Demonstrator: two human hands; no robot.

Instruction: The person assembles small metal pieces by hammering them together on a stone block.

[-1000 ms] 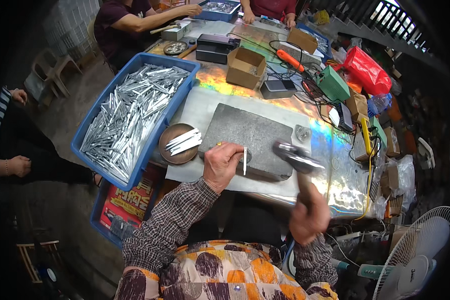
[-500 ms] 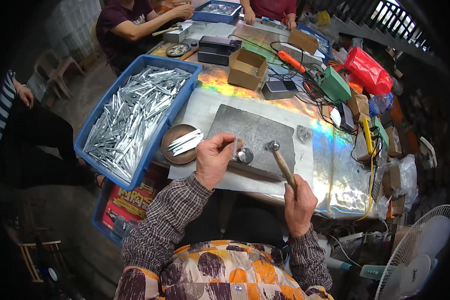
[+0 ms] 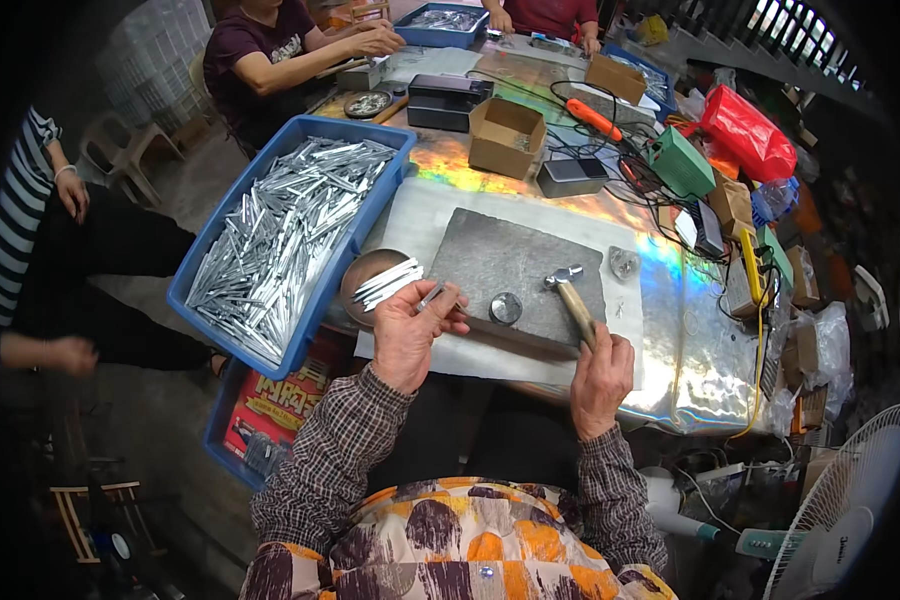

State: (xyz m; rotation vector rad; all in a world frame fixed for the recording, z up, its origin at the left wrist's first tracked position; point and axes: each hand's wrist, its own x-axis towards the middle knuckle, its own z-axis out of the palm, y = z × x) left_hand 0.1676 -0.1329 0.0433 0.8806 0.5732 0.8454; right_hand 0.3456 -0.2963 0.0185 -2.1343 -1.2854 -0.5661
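Note:
My left hand (image 3: 407,335) is closed in a pinch on a small silver metal strip (image 3: 431,295), just left of the block's near edge. My right hand (image 3: 602,385) grips the wooden handle of a hammer (image 3: 577,312). The hammer's metal head lies over the right part of a grey flat block (image 3: 490,252). On the block's near side, between the two hands, sits a small round metal piece (image 3: 505,308). Beside my left hand is a round brown bowl (image 3: 362,268) holding several pale slim strips (image 3: 390,283), partly hidden by that hand.
At the left stands a blue bin (image 3: 178,290) heaped with silver strips (image 3: 290,230). A clear lump (image 3: 623,263) lies right of the block. Farther back are an open cardboard box (image 3: 507,140), dark scales and cables. People sit at the far side and left. A fan (image 3: 850,510) stands lower right.
My left hand has drawn back left from the round metal piece, with the strip now tilted in its fingers. The hammer head has turned slightly; the whole view has shifted a little.

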